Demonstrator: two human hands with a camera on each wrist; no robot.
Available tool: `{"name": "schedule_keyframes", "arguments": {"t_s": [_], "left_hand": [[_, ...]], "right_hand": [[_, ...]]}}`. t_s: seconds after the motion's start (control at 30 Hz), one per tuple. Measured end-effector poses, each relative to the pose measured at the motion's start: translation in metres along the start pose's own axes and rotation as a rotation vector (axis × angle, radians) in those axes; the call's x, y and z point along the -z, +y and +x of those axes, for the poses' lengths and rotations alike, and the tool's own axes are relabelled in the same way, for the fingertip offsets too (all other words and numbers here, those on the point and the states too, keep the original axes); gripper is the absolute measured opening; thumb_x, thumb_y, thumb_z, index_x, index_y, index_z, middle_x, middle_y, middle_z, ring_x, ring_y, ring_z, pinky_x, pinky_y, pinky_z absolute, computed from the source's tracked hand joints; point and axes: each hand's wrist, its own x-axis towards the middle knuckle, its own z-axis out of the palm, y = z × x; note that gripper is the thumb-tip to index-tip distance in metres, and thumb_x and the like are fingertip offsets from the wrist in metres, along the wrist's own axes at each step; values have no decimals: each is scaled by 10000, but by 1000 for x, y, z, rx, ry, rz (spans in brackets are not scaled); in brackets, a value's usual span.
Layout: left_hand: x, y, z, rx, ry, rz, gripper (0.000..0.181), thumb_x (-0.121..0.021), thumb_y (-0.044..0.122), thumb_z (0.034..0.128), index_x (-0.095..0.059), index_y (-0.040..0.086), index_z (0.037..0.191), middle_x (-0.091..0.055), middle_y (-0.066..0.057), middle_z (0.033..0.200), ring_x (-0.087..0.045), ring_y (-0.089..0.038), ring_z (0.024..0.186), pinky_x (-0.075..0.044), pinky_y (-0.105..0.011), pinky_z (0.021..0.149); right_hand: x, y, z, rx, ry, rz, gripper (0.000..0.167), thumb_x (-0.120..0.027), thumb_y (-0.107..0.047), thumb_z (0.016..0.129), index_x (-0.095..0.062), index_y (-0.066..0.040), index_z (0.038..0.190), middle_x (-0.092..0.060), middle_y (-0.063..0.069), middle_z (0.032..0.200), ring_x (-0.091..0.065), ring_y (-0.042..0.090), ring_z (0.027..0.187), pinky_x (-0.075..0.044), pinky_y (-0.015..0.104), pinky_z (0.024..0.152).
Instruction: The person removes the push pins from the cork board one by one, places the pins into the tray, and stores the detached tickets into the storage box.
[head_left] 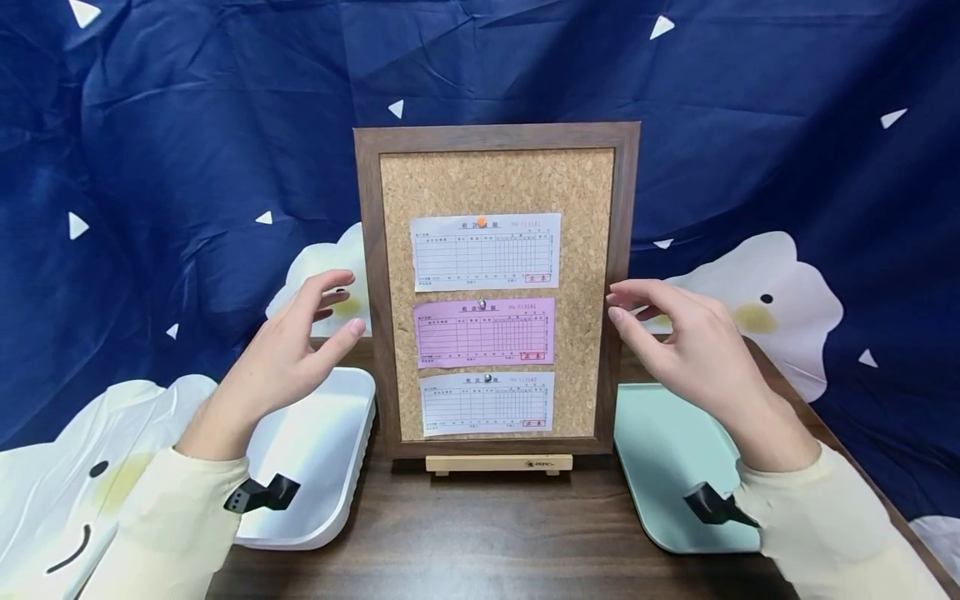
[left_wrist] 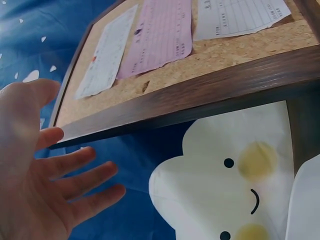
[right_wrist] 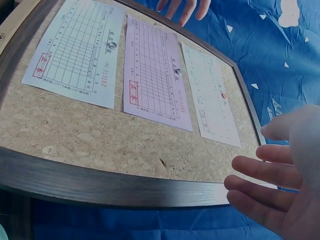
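A framed cork board [head_left: 495,183] stands upright on a small wooden easel [head_left: 498,464]. Three slips are pinned to it in a column: a white slip [head_left: 486,254] with an orange pin on top, a pink slip [head_left: 486,333] with a silver pin, and another white slip [head_left: 487,406] with a silver pin below. My left hand [head_left: 288,358] is raised at the board's left side, fingers spread and relaxed, holding nothing. On the opposite side my right hand [head_left: 697,354] has its fingertips close to the frame's right edge; whether they touch it I cannot tell. It holds nothing.
On the table [head_left: 480,533] a white tray [head_left: 300,467] lies to the left of the board, under my left forearm. A green tray [head_left: 667,450] lies to the right, partly behind my right forearm. A blue cloth [head_left: 495,67] with white shapes hangs behind.
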Motion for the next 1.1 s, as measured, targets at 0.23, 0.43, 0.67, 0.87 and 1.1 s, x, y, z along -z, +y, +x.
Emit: {"name": "schedule_keyframes", "arguments": {"t_s": [0.23,0.43,0.67,0.87,1.1], "left_hand": [[-2,0,6,-24,19,-29,589,-607,293,1108,-386,123,1627,-453,-146,1676,-533,-438,1481,-599,-665,947],[-5,0,9,-55,38,-47,586,-622,234,1098,-395,57,1609,-465,-193,1651,-567,-446,1447,-591,-653,980],[-6,1,15,-75,41,-42,589,-636,203,1086,-404,50,1605,-472,-189,1647,-576,-436,1441,-487,-622,1154],[-5,2,21,-90,41,-25,599,-638,220,1086,-404,67,1615,-461,-171,1660,-560,-419,1457,-454,-607,1181],[-5,1,25,-84,47,-23,610,-640,230,1083,-393,68,1618,-456,-169,1660,-568,-426,1447,-466,-617,1167]], "right_hand": [[-4,-1,8,32,13,3,212,-751,-50,961,-773,-48,1172,-814,86,1019,-757,281,880,-438,146,700],[-8,-2,15,35,-13,13,207,-743,-66,977,-772,-50,1181,-822,81,1053,-765,255,903,-415,159,669],[-13,-3,22,32,-45,14,199,-734,-74,989,-776,-53,1183,-821,58,1033,-738,196,858,-413,150,654],[-16,-4,27,42,-45,26,191,-729,-58,994,-778,-46,1178,-817,57,1012,-728,179,841,-420,132,685],[-20,-5,33,36,-37,58,180,-727,-46,993,-776,-36,1166,-817,77,1017,-689,174,823,-410,103,703]]}}
